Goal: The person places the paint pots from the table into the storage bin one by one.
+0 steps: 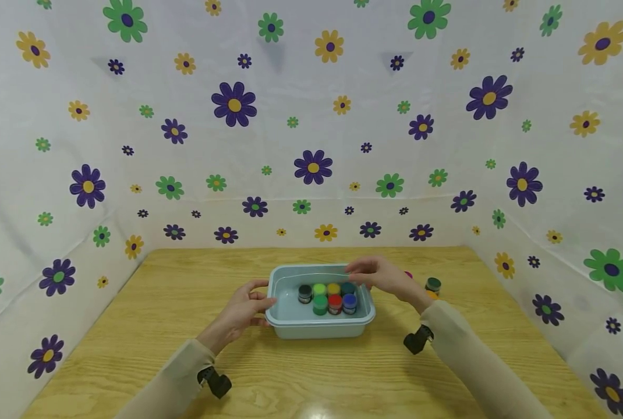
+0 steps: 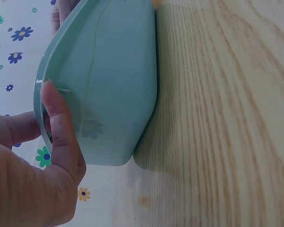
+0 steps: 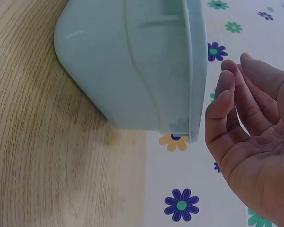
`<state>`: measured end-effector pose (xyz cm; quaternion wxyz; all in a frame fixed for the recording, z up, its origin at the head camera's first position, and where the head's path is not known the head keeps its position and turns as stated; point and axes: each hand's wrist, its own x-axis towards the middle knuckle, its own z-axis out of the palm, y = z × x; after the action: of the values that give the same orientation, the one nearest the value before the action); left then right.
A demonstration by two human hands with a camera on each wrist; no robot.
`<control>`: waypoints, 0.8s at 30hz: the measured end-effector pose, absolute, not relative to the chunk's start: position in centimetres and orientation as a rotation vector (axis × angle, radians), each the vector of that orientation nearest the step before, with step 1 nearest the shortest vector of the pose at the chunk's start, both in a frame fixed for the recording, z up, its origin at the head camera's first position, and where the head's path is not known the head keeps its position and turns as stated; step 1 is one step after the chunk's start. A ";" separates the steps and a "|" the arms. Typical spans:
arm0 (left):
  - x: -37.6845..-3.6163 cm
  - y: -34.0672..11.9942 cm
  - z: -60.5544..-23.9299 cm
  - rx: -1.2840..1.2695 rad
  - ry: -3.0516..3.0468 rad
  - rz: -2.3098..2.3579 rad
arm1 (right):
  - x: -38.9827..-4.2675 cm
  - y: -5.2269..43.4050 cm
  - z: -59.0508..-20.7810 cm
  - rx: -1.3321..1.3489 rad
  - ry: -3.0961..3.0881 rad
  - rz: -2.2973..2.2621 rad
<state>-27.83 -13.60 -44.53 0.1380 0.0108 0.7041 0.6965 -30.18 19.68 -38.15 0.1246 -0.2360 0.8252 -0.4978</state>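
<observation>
The backdrop is patterned with purple, green and yellow flowers on white; the table is marked by yellow-brown wood grain. In the pale blue tray, jars are lidded in black, lime, yellow, teal, green, red and blue; the sleeves are coloured beige

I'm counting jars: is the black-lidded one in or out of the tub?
In: the head view shows the black-lidded jar inside the tub, left of the other jars there.
</observation>
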 end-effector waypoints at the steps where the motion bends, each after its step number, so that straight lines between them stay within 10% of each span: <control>1: -27.8 -13.6 -44.5 0.034 2.038 2.014 | -29.9 19.8 -37.8 -0.683 2.408 -1.453; 24: -27.8 -13.6 -44.5 0.044 2.044 2.008 | -31.2 25.4 -39.4 -0.480 2.502 -1.458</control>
<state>-27.83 -13.64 -44.51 0.1373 0.0152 0.7065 0.6941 -31.18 25.38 -39.37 0.1031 -0.1628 0.8478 -0.4940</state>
